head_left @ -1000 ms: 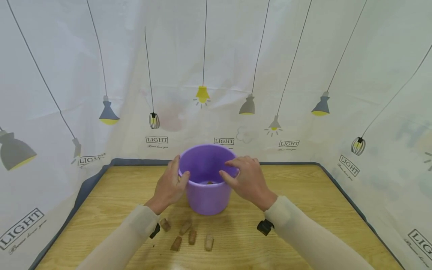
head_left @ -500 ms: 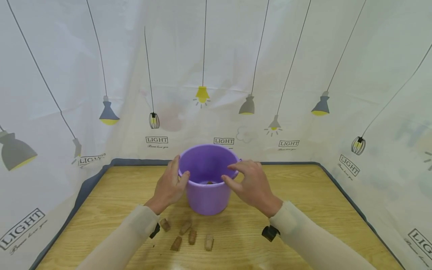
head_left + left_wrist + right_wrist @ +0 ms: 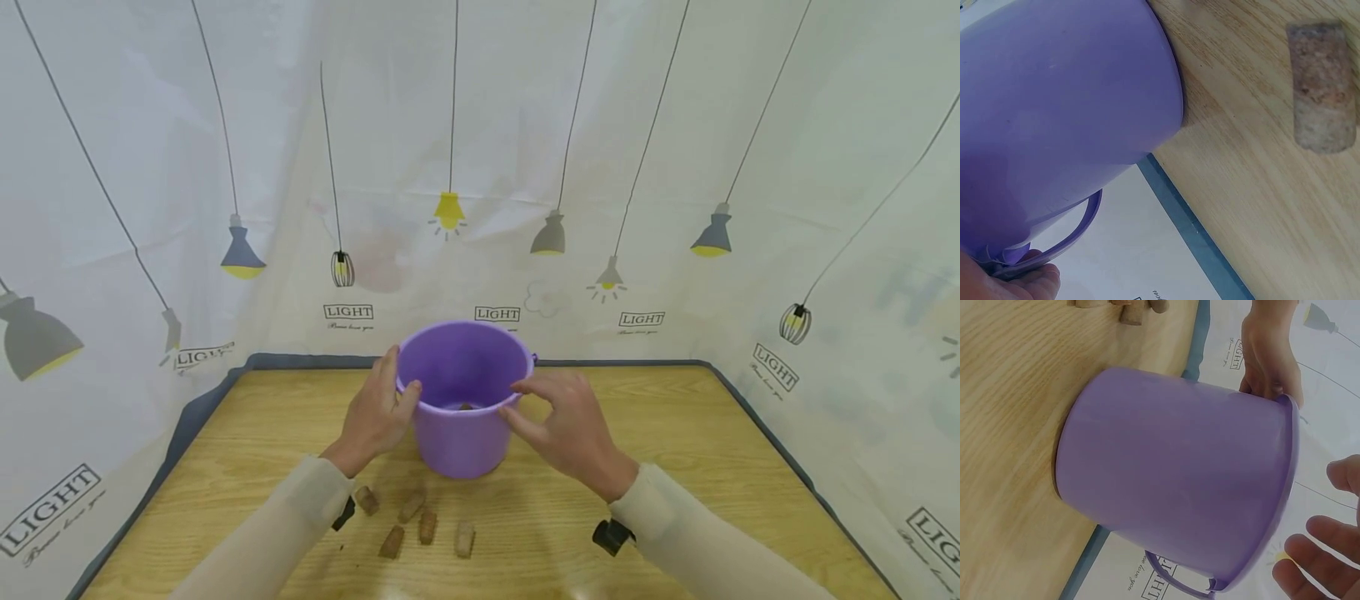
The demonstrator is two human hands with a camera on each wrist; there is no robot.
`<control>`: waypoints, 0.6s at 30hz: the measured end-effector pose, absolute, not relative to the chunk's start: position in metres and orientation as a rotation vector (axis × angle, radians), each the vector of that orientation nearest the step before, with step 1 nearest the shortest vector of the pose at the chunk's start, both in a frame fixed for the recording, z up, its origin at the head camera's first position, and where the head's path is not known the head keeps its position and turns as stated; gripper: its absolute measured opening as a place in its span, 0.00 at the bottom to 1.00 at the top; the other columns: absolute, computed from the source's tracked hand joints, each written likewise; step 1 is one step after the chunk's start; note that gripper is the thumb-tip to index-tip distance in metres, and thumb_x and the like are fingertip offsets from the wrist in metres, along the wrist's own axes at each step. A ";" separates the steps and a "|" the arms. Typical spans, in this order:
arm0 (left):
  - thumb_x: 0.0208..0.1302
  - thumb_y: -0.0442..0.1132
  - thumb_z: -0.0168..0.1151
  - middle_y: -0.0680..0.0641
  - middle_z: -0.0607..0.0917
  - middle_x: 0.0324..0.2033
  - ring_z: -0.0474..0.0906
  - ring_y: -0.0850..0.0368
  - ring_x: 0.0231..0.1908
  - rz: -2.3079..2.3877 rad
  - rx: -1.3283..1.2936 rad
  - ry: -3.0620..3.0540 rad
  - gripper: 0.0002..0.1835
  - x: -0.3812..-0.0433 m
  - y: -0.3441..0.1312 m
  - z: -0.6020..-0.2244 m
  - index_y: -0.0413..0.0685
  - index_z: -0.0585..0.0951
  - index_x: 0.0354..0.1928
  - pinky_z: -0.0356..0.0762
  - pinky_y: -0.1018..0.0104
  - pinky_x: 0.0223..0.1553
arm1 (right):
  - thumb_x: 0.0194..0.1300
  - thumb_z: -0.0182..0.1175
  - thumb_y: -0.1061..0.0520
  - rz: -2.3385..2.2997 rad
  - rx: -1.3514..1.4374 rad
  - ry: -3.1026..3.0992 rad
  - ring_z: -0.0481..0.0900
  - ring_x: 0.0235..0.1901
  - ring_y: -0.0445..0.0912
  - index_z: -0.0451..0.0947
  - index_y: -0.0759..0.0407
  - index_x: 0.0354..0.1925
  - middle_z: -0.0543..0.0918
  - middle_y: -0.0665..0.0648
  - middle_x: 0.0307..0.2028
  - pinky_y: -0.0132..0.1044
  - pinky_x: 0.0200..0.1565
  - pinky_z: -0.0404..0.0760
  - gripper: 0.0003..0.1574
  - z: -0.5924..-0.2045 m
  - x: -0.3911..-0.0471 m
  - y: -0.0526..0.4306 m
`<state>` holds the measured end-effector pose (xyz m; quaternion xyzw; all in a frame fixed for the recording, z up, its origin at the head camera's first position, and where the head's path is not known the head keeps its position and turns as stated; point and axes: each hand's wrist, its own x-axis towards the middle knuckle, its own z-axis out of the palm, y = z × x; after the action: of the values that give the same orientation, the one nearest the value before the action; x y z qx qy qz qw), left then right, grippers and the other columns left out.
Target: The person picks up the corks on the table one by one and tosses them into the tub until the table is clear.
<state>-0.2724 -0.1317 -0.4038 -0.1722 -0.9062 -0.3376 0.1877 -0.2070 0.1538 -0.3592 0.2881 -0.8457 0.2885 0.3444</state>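
A purple plastic bucket (image 3: 461, 446) stands upright on the table. My left hand (image 3: 371, 412) grips its left rim, thumb over the edge and fingers along the outside, by the handle (image 3: 1079, 234). Just off the right rim, my right hand (image 3: 566, 425) has thumb and fingers apart; the right wrist view shows its fingers (image 3: 1319, 562) spread with nothing between them. Deep in the bucket, a small brown piece (image 3: 467, 407) shows, mostly hidden by the near rim. Several cork stoppers (image 3: 390, 542) lie on the table in front; one cork (image 3: 1322, 87) appears close up in the left wrist view.
The wooden table (image 3: 675, 467) ends at a dark blue border (image 3: 630, 362) along its back and sides. White cloth walls (image 3: 637, 108) printed with lamps rise behind and beside it. Each wrist carries a small black camera (image 3: 613, 536).
My right hand has drawn back from over the bucket's opening, to the right and slightly toward me. The left hand, the bucket and the corks have stayed put.
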 end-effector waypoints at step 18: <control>0.76 0.51 0.48 0.31 0.67 0.70 0.75 0.35 0.61 -0.944 -0.480 -2.565 0.40 -0.273 -0.132 -0.405 0.36 0.52 0.80 0.75 0.36 0.57 | 0.53 0.80 0.51 0.769 0.777 -2.204 0.85 0.42 0.47 0.89 0.56 0.45 0.91 0.51 0.41 0.46 0.45 0.73 0.22 -0.374 -0.199 0.158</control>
<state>-0.2729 -0.1316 -0.4045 -0.1702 -0.9088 -0.3345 0.1822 -0.1986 0.1580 -0.3738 0.2977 -0.8444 0.2944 0.3341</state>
